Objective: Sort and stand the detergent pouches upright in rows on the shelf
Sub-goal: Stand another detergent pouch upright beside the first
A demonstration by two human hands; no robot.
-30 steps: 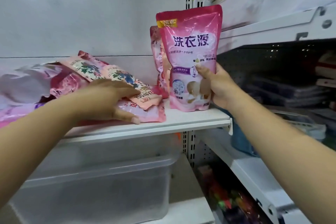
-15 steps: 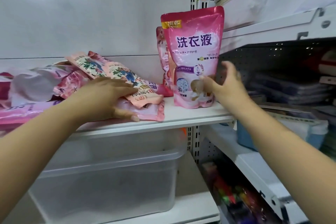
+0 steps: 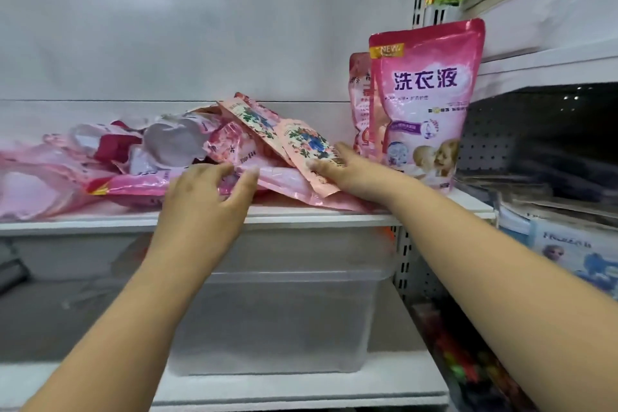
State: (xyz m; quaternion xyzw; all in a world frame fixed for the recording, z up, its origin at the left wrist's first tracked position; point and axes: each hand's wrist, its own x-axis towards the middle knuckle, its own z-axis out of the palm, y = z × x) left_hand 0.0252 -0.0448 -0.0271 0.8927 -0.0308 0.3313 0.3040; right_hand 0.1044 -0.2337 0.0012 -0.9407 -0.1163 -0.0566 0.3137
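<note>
Pouches point(image 3: 187, 160) lie flat in a loose pink heap on a white shelf point(image 3: 301, 216) backed by a white wall. At the shelf's right end two pouches stand upright, a pink one point(image 3: 426, 104) in front with purple lettering and a second point(image 3: 360, 100) close behind. A clear bin point(image 3: 277, 311) sits on the lower shelf. The left hand point(image 3: 207, 191), fingers spread, rests on the heap; the right hand point(image 3: 347, 169) lies open on a floral pouch point(image 3: 307, 144).
</note>
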